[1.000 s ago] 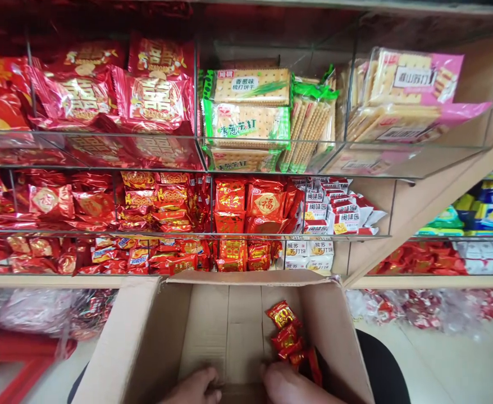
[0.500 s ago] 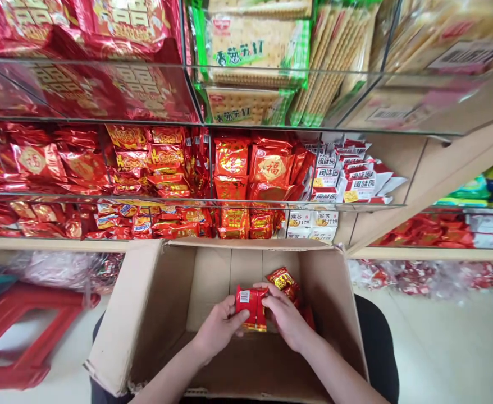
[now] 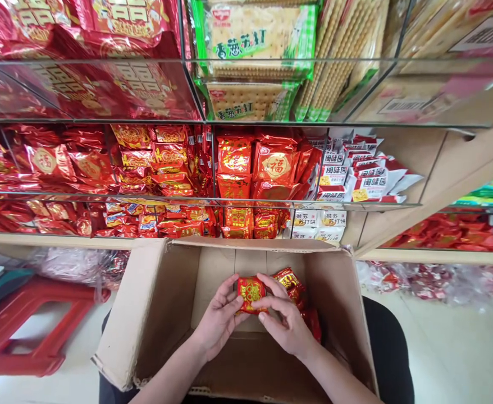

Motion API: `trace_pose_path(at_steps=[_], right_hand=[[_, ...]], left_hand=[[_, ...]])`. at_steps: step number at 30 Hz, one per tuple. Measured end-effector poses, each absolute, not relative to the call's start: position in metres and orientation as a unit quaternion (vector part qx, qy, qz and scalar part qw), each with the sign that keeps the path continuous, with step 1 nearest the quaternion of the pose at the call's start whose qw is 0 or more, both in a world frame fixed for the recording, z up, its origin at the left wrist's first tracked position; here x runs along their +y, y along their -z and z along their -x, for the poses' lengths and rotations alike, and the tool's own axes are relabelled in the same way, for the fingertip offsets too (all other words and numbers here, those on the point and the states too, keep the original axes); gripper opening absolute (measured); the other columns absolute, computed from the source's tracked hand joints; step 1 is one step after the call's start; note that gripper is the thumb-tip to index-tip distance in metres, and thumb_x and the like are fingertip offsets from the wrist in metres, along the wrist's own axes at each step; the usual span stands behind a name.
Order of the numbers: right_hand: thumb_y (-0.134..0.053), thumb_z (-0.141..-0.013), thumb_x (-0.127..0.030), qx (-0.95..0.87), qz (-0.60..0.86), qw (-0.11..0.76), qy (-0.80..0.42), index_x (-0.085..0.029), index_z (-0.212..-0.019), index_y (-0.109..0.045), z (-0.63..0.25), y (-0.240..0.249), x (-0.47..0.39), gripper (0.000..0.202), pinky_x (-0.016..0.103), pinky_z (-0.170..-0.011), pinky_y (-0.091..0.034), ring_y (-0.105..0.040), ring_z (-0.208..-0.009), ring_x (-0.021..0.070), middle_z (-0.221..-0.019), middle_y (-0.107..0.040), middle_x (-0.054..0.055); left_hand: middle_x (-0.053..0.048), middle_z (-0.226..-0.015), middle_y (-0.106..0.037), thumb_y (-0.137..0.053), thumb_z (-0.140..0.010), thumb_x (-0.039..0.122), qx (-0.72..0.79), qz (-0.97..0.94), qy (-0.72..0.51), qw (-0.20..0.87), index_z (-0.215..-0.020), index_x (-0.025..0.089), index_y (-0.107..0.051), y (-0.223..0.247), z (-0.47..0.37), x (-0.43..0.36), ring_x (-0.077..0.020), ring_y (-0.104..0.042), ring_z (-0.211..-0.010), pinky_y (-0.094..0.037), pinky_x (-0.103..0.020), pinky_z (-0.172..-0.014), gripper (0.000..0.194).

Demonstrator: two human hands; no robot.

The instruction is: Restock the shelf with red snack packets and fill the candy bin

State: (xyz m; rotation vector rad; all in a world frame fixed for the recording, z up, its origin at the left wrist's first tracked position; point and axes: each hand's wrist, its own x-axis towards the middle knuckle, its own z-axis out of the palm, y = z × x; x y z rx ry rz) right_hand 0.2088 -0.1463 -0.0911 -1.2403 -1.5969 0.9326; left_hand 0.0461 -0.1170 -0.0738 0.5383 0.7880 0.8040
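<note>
Between both hands, inside the open cardboard box [image 3: 179,365], is a small red snack packet [image 3: 251,293] with gold lettering facing up. My left hand [image 3: 221,321] is closed on its left edge, thumb on the front. My right hand [image 3: 286,322] grips the packet's right side, with thumb and fingers along its edge. Several more red and gold packets [image 3: 289,279] lie in the box's right part, partly covered by my right hand.
Glass-fronted shelves rise behind the box, with green cracker packs [image 3: 255,42], red wrapped snacks [image 3: 274,165] and white packets [image 3: 368,177]. A red plastic stool [image 3: 36,320] stands at the left. Plastic-wrapped goods [image 3: 427,283] lie under the right shelf.
The packet has been turned over: its barcode side faced up before, and now its gold-lettered side does. The fingers of my right hand have shifted on it. The view has moved slightly.
</note>
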Motion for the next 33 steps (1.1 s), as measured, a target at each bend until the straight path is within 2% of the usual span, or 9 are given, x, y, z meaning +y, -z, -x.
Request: trace_pose_path(at_steps=[5,8,11,14,18,20,22,25,33], right_hand=[[-0.053,-0.074,-0.03,-0.477,0.523,0.492,-0.507,-0.023,-0.116,-0.039,-0.211,0.101,-0.14,0.045,0.034,-0.084,-0.039,-0.049,-0.098,0.0194,-0.112,-0.049,0.008],[-0.053,-0.075,-0.03,-0.459,0.462,0.479,-0.588,-0.02,-0.107,-0.045,-0.208,0.103,-0.137,0.034,0.032,-0.078,-0.043,-0.054,-0.086,0.0176,-0.099,-0.056,0.005],[-0.052,-0.075,-0.027,-0.495,0.441,0.476,-0.578,-0.019,-0.096,-0.05,-0.204,0.101,-0.14,0.022,0.031,-0.076,-0.043,-0.054,-0.083,0.0172,-0.093,-0.058,0.004],[-0.05,-0.077,-0.028,-0.542,0.484,0.468,-0.503,-0.019,-0.094,-0.05,-0.205,0.092,-0.146,0.019,0.029,-0.072,-0.044,-0.055,-0.08,0.0172,-0.087,-0.059,0.004],[-0.05,-0.078,-0.025,-0.62,0.532,0.483,-0.315,-0.021,-0.104,-0.047,-0.227,0.055,-0.142,0.027,0.027,-0.074,-0.043,-0.054,-0.085,0.0173,-0.095,-0.057,0.005],[-0.05,-0.077,-0.022,-0.654,0.539,0.494,-0.195,-0.023,-0.109,-0.045,-0.246,0.029,-0.13,0.032,0.028,-0.078,-0.042,-0.052,-0.089,0.0173,-0.099,-0.055,0.005],[-0.048,-0.078,-0.021,-0.679,0.545,0.486,-0.082,-0.024,-0.111,-0.045,-0.265,0.006,-0.111,0.033,0.03,-0.082,-0.039,-0.05,-0.093,0.0176,-0.102,-0.054,0.005],[-0.042,-0.081,-0.021,-0.749,0.538,0.386,-0.013,-0.022,-0.112,-0.045,-0.284,-0.009,-0.076,0.031,0.032,-0.084,-0.037,-0.048,-0.095,0.0177,-0.104,-0.055,0.005],[-0.043,-0.078,-0.019,-0.824,0.566,-0.002,-0.008,-0.019,-0.102,-0.048,-0.259,0.008,-0.003,0.024,0.027,-0.062,-0.037,-0.053,-0.079,0.0195,-0.08,-0.059,0.006]], left_hand=[[-0.004,-0.109,-0.054,-0.052,-0.076,0.021,0.361,-0.325,-0.378,0.788,-0.122,0.033,-0.024,0.072,-0.054,-0.125,-0.0161,-0.052,-0.095,-0.04,-0.031,-0.081,0.055],[-0.004,-0.109,-0.054,-0.051,-0.076,0.022,0.366,-0.371,-0.39,0.759,-0.12,0.03,-0.027,0.077,-0.057,-0.127,-0.0167,-0.051,-0.098,-0.039,-0.032,-0.083,0.051],[-0.005,-0.104,-0.056,-0.052,-0.075,0.022,0.387,-0.467,-0.372,0.703,-0.111,0.023,-0.038,0.077,-0.054,-0.124,-0.017,-0.052,-0.095,-0.041,-0.032,-0.084,0.039],[-0.005,-0.097,-0.058,-0.046,-0.078,0.024,0.45,-0.625,-0.36,0.527,-0.106,0.022,-0.044,0.056,-0.042,-0.112,-0.0165,-0.055,-0.088,-0.044,-0.031,-0.079,0.029],[-0.005,-0.111,-0.051,-0.046,-0.077,0.022,0.418,-0.825,-0.36,0.127,-0.106,0.024,-0.048,0.011,-0.025,-0.073,-0.0193,-0.043,-0.106,-0.032,-0.037,-0.091,0.029],[-0.007,-0.12,-0.045,-0.045,-0.078,0.028,0.434,-0.853,-0.29,0.02,-0.113,0.022,-0.044,-0.001,-0.022,-0.052,-0.0233,-0.035,-0.112,-0.027,-0.042,-0.093,0.036],[-0.007,-0.109,-0.053,-0.042,-0.08,0.033,0.451,-0.869,-0.205,-0.016,-0.107,0.021,-0.049,-0.001,-0.023,-0.038,-0.0242,-0.043,-0.103,-0.029,-0.043,-0.086,0.031],[-0.003,-0.086,-0.062,-0.038,-0.082,0.033,0.443,-0.886,-0.138,-0.016,-0.093,0.024,-0.056,0.011,-0.025,-0.037,-0.0201,-0.051,-0.083,-0.031,-0.039,-0.073,0.023],[-0.001,-0.086,-0.06,-0.041,-0.08,0.033,0.45,-0.874,-0.181,-0.013,-0.094,0.025,-0.055,0.022,-0.023,-0.054,-0.0193,-0.049,-0.083,-0.027,-0.036,-0.07,0.021]])
